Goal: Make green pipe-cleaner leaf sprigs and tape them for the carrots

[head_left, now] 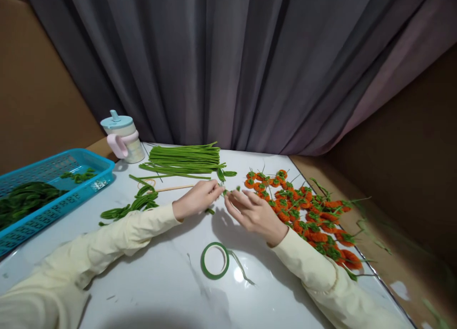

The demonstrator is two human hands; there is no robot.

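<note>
My left hand (200, 197) is closed in a pinch on a small green pipe-cleaner piece (224, 192) over the middle of the table. Close beside it, my right hand (255, 214) has its fingers curved around the other side of that piece, fingertips near it. How firmly the right fingers grip is hard to see. Just beyond the hands lie green fuzzy leaves (225, 174). A roll of green tape (214, 261) lies flat nearer to me, its loose end trailing right. A thin wooden stick (174, 188) lies left of my left hand.
Green pipe-cleaner stems (183, 158) lie bundled at the back. Looped green leaves (132, 206) are on the left, near a blue basket (80, 195) and a lidded cup (123, 138). Orange-and-green fuzzy pieces (303, 210) spread along the right. A grey curtain (221, 67) hangs behind.
</note>
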